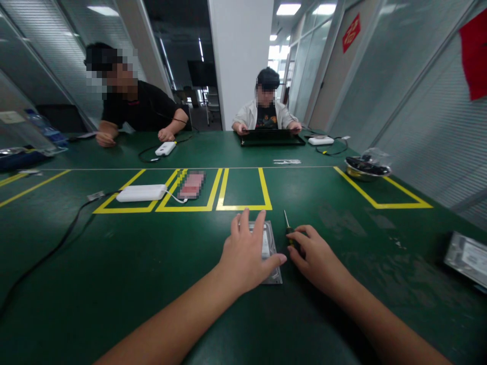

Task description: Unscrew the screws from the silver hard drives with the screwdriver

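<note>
A silver hard drive lies flat on the green table just in front of me. My left hand rests on top of it, fingers spread, covering most of it. To its right my right hand grips the dark handle of a small screwdriver, whose thin metal shaft points away from me, beside the drive's right edge.
Yellow taped boxes mark the table beyond my hands; one holds a white power bank with a cable. A second hard drive lies at the right edge. A metal bowl sits far right. Two other people sit across the table.
</note>
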Tool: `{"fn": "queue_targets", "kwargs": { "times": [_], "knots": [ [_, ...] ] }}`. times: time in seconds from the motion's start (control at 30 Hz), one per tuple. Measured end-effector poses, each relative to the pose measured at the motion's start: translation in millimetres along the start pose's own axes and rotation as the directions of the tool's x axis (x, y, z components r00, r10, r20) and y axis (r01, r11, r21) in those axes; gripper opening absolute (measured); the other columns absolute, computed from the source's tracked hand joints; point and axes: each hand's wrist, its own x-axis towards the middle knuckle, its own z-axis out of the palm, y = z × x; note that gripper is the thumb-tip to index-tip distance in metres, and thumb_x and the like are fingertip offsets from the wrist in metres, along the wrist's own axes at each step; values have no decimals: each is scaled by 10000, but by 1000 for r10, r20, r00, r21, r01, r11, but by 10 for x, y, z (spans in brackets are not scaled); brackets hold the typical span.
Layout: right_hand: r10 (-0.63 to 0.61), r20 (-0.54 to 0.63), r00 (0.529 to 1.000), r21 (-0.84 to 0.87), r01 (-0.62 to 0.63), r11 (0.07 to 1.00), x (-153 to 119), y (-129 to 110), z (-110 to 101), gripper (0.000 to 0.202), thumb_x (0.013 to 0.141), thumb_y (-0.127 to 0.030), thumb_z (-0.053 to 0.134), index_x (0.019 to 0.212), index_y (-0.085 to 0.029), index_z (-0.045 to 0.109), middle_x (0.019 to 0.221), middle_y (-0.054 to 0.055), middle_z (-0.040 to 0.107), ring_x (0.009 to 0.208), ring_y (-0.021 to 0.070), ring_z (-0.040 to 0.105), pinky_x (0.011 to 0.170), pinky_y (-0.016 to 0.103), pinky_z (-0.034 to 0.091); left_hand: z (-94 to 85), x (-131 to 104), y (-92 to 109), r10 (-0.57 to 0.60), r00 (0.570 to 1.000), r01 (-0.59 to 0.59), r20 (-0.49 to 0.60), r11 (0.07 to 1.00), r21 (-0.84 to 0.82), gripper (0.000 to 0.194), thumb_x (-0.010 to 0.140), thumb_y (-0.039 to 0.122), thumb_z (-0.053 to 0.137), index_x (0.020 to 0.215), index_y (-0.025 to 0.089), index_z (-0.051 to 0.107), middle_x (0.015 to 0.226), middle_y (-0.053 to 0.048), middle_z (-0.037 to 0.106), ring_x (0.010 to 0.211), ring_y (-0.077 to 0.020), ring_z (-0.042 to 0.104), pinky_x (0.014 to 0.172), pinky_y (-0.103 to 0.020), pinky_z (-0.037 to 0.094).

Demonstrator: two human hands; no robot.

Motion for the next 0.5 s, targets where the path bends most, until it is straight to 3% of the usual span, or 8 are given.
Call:
{"fn": "queue_targets", "kwargs": {
  "times": [0.17, 0.37, 0.5],
  "knots": [
    [-31, -21, 999, 13, 31, 999, -5, 28, -6, 255, 914, -228, 497, 1118, -159, 634, 1179, 126, 518, 819, 171, 630, 780, 348, 559, 60, 155, 163, -9, 998, 0, 68, 992, 122, 949, 780, 686, 592, 1534, 267, 197, 1614, -211, 113, 1407, -562, 156, 863, -715, 468],
    [-10, 0, 1000, 20, 10, 1000, -11, 26, -23, 276, 917, -252, 485, 1132, -163, 633, 1206, 130, 506, 817, 173, 629, 769, 346, 557, 62, 232, 236, -41, 995, 27, 88, 986, 163, 930, 766, 499, 674, 1531, 265, 200, 1621, -193, 107, 1408, -556, 155, 845, -696, 487],
    [-18, 2, 1000, 13, 18, 1000, -11, 37, -26, 287, 911, -257, 490, 1142, -168, 634, 1203, 127, 511, 835, 180, 634, 776, 349, 560, 65, 230, 249, -49, 994, 32, 100, 985, 168, 936, 750, 456, 675, 1530, 269, 193, 1621, -194, 105, 1408, -554, 155, 833, -704, 483]
  ]
}}
